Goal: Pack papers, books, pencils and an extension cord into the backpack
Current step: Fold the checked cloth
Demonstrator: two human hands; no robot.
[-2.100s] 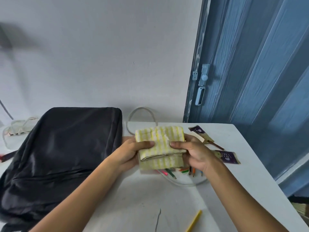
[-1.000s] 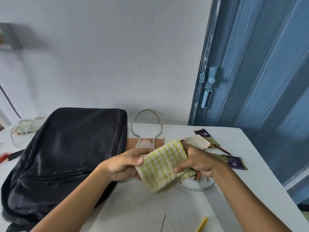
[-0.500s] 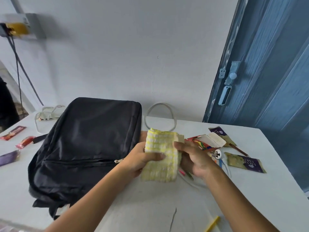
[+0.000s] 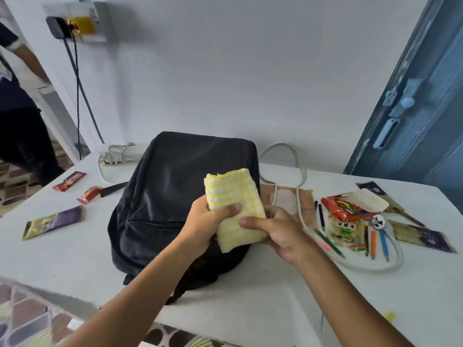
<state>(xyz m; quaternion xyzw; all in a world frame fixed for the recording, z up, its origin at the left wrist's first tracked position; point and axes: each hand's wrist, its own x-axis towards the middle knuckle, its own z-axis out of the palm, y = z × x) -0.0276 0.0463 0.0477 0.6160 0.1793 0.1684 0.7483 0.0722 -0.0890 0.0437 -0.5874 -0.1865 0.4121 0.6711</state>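
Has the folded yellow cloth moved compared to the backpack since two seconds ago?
Yes. The yellow cloth, held by both hands, has shifted left: before it was over the table to the right of the backpack, now it overlaps the backpack's right side.

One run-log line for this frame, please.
phase: cloth handling | left hand: grips folded yellow checked cloth | right hand: pinches its lower edge | black backpack: zipped, on table | pencils: unpacked

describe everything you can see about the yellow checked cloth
The yellow checked cloth is a soft woven fabric in yellow and white squares, folded into a thick oblong pad, tilted upright over the black backpack. The left hand grips its left side, thumb across the front; the right hand holds its lower right edge.
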